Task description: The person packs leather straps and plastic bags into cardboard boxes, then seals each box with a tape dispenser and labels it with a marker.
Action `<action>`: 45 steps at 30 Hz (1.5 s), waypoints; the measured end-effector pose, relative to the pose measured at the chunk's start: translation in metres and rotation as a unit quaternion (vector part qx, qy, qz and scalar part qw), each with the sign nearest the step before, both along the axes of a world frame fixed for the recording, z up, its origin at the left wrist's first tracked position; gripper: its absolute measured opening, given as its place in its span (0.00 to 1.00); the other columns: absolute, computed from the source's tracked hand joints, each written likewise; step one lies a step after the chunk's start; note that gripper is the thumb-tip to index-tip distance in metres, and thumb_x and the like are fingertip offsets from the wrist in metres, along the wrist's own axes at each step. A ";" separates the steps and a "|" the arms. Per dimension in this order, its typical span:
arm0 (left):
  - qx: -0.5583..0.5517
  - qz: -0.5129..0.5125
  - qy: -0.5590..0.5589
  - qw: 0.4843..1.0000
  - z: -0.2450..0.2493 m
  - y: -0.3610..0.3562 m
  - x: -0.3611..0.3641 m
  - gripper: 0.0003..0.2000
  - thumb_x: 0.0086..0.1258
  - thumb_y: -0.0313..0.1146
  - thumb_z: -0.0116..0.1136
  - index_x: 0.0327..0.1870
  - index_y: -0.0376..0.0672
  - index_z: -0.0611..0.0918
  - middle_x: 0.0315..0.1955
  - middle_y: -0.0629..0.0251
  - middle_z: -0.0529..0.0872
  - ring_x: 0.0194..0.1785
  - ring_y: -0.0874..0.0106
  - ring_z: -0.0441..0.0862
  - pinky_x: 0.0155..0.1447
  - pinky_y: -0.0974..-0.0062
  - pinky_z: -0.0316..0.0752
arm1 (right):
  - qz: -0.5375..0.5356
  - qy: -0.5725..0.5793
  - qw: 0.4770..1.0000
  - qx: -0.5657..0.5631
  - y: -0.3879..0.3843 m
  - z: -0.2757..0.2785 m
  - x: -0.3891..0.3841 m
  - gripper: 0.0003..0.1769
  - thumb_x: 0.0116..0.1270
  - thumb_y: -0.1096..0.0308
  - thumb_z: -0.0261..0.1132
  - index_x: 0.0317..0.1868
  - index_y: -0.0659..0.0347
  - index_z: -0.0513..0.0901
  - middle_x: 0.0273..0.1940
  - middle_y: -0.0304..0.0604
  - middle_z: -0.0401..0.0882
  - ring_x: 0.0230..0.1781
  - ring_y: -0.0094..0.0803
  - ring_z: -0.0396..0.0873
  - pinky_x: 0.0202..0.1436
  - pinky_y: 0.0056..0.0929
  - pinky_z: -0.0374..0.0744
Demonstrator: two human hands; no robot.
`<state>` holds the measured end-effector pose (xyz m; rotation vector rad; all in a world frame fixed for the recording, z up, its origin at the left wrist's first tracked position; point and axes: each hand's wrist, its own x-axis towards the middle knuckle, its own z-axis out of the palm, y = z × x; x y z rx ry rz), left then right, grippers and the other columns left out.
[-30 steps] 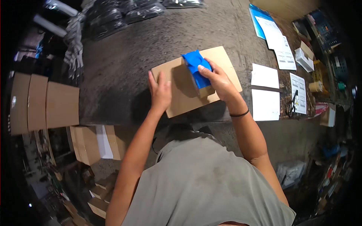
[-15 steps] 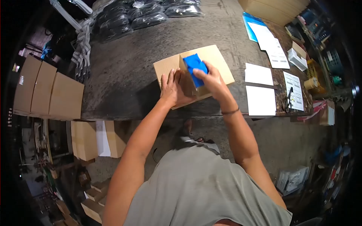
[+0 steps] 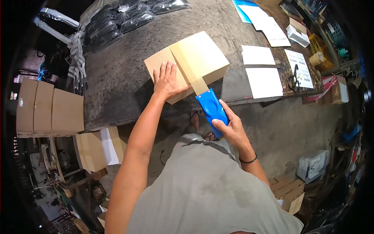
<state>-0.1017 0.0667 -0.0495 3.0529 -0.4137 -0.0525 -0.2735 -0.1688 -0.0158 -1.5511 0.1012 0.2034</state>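
Fingers (image 3: 229,114) of our right hand (image 3: 232,130) clasp the tape gun (image 3: 211,106); our left hand (image 3: 167,80) lies flat, spread, on the box (image 3: 202,54).

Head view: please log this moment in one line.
left hand: flat on box | right hand: holding dispenser | tape: box to dispenser

Dark table (image 3: 117,85); cardboard box (image 3: 202,54); paper sheets (image 3: 265,80); black bags (image 3: 128,20).

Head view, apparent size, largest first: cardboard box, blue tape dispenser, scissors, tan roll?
1. cardboard box
2. blue tape dispenser, though it is nearer the camera
3. scissors and tan roll: both small and far, too alike to rank
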 end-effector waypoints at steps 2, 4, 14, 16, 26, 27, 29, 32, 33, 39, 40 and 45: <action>0.017 0.007 0.028 0.999 0.004 -0.001 -0.001 0.56 0.50 0.69 0.57 0.74 0.38 0.53 0.75 0.52 0.49 0.78 0.55 0.41 0.76 0.50 0.35 | -0.002 -0.004 1.000 -0.020 -0.002 -0.008 0.001 0.42 0.58 0.59 0.69 0.69 0.69 0.63 0.53 0.54 0.79 0.50 0.32 0.78 0.55 0.29 0.75; 0.014 0.000 0.013 1.000 0.000 0.000 -0.002 0.53 0.52 0.68 0.57 0.74 0.42 0.54 0.74 0.52 0.50 0.78 0.54 0.42 0.76 0.48 0.35 | 0.005 0.012 0.998 -0.063 -0.004 -0.023 0.005 0.42 0.57 0.56 0.68 0.68 0.69 0.64 0.53 0.58 0.79 0.52 0.37 0.79 0.56 0.32 0.75; 0.129 -0.368 -0.128 0.912 -0.005 -0.004 0.005 0.30 0.64 0.39 0.57 0.70 0.70 0.65 0.74 0.65 0.54 0.73 0.51 0.55 0.68 0.36 0.54 | -0.014 0.025 0.993 -0.113 0.012 -0.057 0.044 0.41 0.56 0.53 0.65 0.68 0.64 0.66 0.53 0.63 0.78 0.54 0.49 0.79 0.57 0.37 0.75; 0.145 -0.370 -0.127 0.909 -0.004 -0.008 0.003 0.30 0.64 0.38 0.57 0.69 0.69 0.66 0.74 0.64 0.53 0.73 0.49 0.55 0.67 0.35 0.54 | 0.006 0.027 0.988 -0.152 0.019 -0.045 0.053 0.37 0.57 0.53 0.63 0.65 0.60 0.67 0.47 0.64 0.80 0.48 0.57 0.80 0.53 0.44 0.77; 0.023 -0.397 0.096 0.912 0.021 -0.009 0.027 0.36 0.67 0.51 0.52 0.74 0.53 0.56 0.73 0.41 0.47 0.76 0.43 0.42 0.75 0.46 0.38 | -0.289 0.043 0.943 -0.157 0.020 -0.103 -0.002 0.47 0.61 0.53 0.62 0.73 0.66 0.51 0.56 0.71 0.72 0.57 0.58 0.74 0.60 0.42 0.73; -0.017 -0.331 0.068 0.941 0.015 -0.003 0.047 0.36 0.69 0.52 0.49 0.74 0.47 0.55 0.73 0.41 0.46 0.76 0.44 0.40 0.75 0.48 0.36 | -0.316 0.076 0.936 -0.135 0.028 -0.099 0.003 0.48 0.62 0.55 0.62 0.73 0.71 0.47 0.63 0.69 0.66 0.61 0.55 0.71 0.62 0.40 0.71; 0.021 -0.268 0.066 0.961 0.006 0.001 0.069 0.36 0.73 0.51 0.40 0.74 0.35 0.51 0.73 0.40 0.44 0.77 0.46 0.37 0.75 0.50 0.31 | -0.372 0.064 0.918 -0.123 0.056 -0.093 0.025 0.49 0.62 0.56 0.62 0.73 0.70 0.43 0.63 0.69 0.65 0.61 0.56 0.71 0.63 0.41 0.71; 0.038 -0.287 0.066 0.955 0.001 0.000 0.070 0.35 0.73 0.51 0.38 0.74 0.36 0.51 0.73 0.39 0.44 0.77 0.46 0.37 0.75 0.49 0.31 | -0.441 -0.022 0.896 -0.046 0.099 -0.078 0.075 0.52 0.62 0.63 0.62 0.73 0.70 0.35 0.65 0.71 0.60 0.63 0.58 0.68 0.66 0.41 0.67; 0.041 -0.288 0.072 0.954 -0.001 0.000 0.071 0.35 0.74 0.51 0.38 0.74 0.36 0.50 0.73 0.38 0.44 0.77 0.46 0.36 0.75 0.48 0.31 | -0.447 -0.036 0.891 -0.069 0.115 -0.076 0.092 0.51 0.62 0.65 0.62 0.73 0.70 0.34 0.66 0.72 0.58 0.65 0.59 0.66 0.67 0.42 0.66; 0.019 -0.308 0.071 0.949 -0.006 0.004 0.075 0.35 0.75 0.51 0.36 0.74 0.35 0.50 0.73 0.37 0.42 0.77 0.45 0.34 0.75 0.48 0.29 | -0.457 -0.029 0.871 -0.178 0.147 -0.105 0.114 0.51 0.61 0.71 0.59 0.72 0.71 0.31 0.64 0.75 0.56 0.64 0.63 0.63 0.67 0.45 0.65; 0.015 -0.316 0.075 0.946 -0.007 0.004 0.075 0.35 0.75 0.51 0.36 0.74 0.35 0.50 0.73 0.37 0.42 0.77 0.45 0.34 0.75 0.48 0.29 | -0.463 -0.023 0.867 -0.184 0.146 -0.099 0.112 0.51 0.61 0.71 0.59 0.72 0.71 0.31 0.64 0.75 0.56 0.64 0.63 0.63 0.67 0.45 0.65; -0.008 -0.318 0.080 0.945 -0.009 0.004 0.078 0.37 0.74 0.54 0.36 0.74 0.34 0.49 0.72 0.35 0.42 0.76 0.42 0.34 0.74 0.45 0.28 | -0.478 -0.038 0.851 -0.215 0.165 -0.109 0.111 0.50 0.61 0.70 0.57 0.73 0.70 0.32 0.61 0.75 0.62 0.60 0.64 0.66 0.64 0.47 0.67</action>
